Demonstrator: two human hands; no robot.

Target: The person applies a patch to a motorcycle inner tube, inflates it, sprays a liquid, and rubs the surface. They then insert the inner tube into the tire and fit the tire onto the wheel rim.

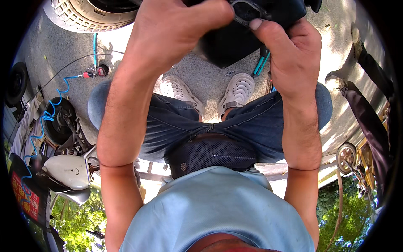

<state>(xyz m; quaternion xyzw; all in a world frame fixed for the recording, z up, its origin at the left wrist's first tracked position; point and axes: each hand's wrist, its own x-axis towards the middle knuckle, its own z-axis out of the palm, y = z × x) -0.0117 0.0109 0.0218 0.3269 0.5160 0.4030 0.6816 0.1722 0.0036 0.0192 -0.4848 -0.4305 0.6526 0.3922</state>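
A black, smooth-cased part (228, 48) with an oval grey-rimmed opening (247, 9) is in front of me at the top edge of the view. My right hand (291, 52) grips its right side, thumb pressed beside the rim and fingers bent behind. From the left, my left hand (178, 27) reaches over it, its thumb tip against the rim; its other fingers are out of view. The upper end of the part is cut off, so I cannot tell whether it is fixed to something larger.
A treaded tyre (92, 19) stands at the far left. On the ground lie a teal hose (95, 50) and an air gauge (102, 70) with a coiled blue hose (50, 110). A scooter (67, 172) is left; another person's dark-trousered legs (369, 122) and a small wheel (347, 158) are right.
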